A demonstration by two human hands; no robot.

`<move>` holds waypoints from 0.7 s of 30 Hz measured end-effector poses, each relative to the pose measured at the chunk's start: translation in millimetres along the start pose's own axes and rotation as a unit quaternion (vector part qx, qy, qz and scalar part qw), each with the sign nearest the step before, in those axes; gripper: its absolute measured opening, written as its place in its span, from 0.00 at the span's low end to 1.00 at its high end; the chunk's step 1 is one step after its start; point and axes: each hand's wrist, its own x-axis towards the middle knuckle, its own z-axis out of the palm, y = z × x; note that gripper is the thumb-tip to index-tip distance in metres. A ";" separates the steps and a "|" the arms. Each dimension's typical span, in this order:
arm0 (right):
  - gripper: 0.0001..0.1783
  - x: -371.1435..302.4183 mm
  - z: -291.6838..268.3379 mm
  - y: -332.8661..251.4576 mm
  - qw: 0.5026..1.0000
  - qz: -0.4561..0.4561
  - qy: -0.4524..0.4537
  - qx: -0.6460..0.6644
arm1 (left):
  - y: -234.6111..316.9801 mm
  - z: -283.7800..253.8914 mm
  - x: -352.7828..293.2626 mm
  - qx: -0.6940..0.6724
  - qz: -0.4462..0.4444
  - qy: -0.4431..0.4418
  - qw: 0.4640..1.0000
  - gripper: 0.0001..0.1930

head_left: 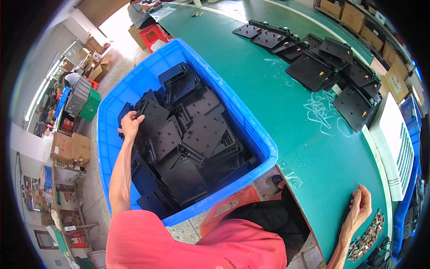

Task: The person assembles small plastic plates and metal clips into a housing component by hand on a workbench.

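My left hand point(130, 125) reaches into a large blue plastic bin point(253, 127) and grips the edge of a black plate point(153, 115), its thumb on the face and its fingers at the left side. Flat black plates point(204, 134) with small studs and hinge-like edges fill the bin in a jumbled heap. Over the green tabletop point(313, 179), my right hand point(359, 207) is closed, thumb against curled fingers. Whatever it may hold is too small to make out. Beside that hand lies a pile of small metal parts point(368, 236).
Several black plate assemblies point(309, 71) with small brass-coloured pieces lie overlapped along the table's far side. A white vented panel point(394, 148) leans at the right edge. Dark cables point(380, 255) lie at lower right. A person point(139, 15) sits by a red stool point(152, 36) at the far end.
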 end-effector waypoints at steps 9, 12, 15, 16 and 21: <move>0.12 2.0 -1.0 2.2 1.000 -0.008 -0.009 0.024 | 56.4 -45.1 -3.1 0.225 0.284 0.230 0.903 0.20; 0.10 0.5 4.0 -5.0 1.000 -0.008 0.007 0.027 | 106.7 -86.3 1.5 0.233 0.388 0.342 0.823 0.19; 0.08 0.6 -2.9 -10.8 0.999 -0.007 0.009 0.049 | 186.8 -123.8 -18.0 0.107 0.499 0.366 0.778 0.18; 0.08 1.4 -3.0 -5.5 0.998 -0.035 0.016 0.055 | 218.1 -128.3 -33.9 0.046 0.540 0.337 0.770 0.17; 0.08 5.9 1.6 7.5 0.997 -0.017 0.013 0.073 | 363.2 -108.7 -170.3 -0.174 0.684 0.066 0.705 0.17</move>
